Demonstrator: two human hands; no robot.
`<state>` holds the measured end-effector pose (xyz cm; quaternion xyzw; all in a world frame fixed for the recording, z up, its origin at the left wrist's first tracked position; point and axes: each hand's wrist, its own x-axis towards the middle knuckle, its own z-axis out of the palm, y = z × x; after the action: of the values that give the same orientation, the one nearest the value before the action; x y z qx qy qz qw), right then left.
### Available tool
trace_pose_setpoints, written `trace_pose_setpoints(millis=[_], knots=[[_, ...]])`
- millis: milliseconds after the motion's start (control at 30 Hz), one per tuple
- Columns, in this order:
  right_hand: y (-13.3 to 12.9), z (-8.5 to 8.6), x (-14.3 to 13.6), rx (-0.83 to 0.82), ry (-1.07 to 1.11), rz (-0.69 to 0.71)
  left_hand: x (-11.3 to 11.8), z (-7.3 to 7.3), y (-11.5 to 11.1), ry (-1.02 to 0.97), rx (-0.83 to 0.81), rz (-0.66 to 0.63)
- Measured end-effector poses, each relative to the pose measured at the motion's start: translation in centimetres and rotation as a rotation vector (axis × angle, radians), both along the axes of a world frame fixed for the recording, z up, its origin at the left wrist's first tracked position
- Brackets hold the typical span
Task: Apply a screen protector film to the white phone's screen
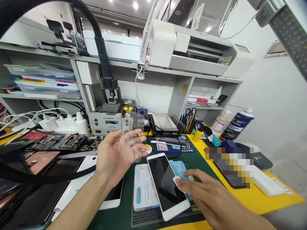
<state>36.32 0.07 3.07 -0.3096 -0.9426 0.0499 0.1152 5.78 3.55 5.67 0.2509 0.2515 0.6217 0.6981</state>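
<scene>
White-framed, the phone (pixel 168 187) lies face up on a dark mat (pixel 153 217) near the tabletop's (pixel 275 199) front edge. A blurred patch hides things at the right edge. Right hand (pixel 206 191) presses a small white wipe (pixel 178 183) on the phone's right side, covering part of a blue card (pixel 178 167). Left hand (pixel 117 153) hovers open behind the phone, holding a clear film (pixel 133 134), hard to make out.
</scene>
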Motion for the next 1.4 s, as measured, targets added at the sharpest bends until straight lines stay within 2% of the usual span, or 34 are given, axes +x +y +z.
trace_pose_setpoints(millis=[333,567,767,1033,1133,1267,1400], knots=[[6.2,0.1,-3.2,0.053,0.069,-0.012,-0.2,0.2,0.1,-0.007,-0.005,0.019],[7.5,-0.3,-4.9,0.094,0.099,-0.006,-0.2,0.3,0.1,-0.001,-0.004,0.025],[5.9,-0.2,-4.8,0.035,0.07,0.001,-0.2,0.4,0.1,0.013,0.011,0.037],[-1.5,0.9,-2.0,0.015,-0.086,0.037,-0.2,0.5,0.0,-0.008,0.012,0.044],[-3.2,0.9,-1.0,0.002,-0.124,0.064,-0.3,0.4,0.0,-0.007,0.019,0.043],[-3.3,0.7,-0.7,0.025,-0.173,0.106,-0.3,0.2,0.0,-0.004,0.025,0.038],[-2.0,0.6,-1.8,0.048,-0.164,0.086,-0.4,0.1,0.1,0.002,0.028,0.037]])
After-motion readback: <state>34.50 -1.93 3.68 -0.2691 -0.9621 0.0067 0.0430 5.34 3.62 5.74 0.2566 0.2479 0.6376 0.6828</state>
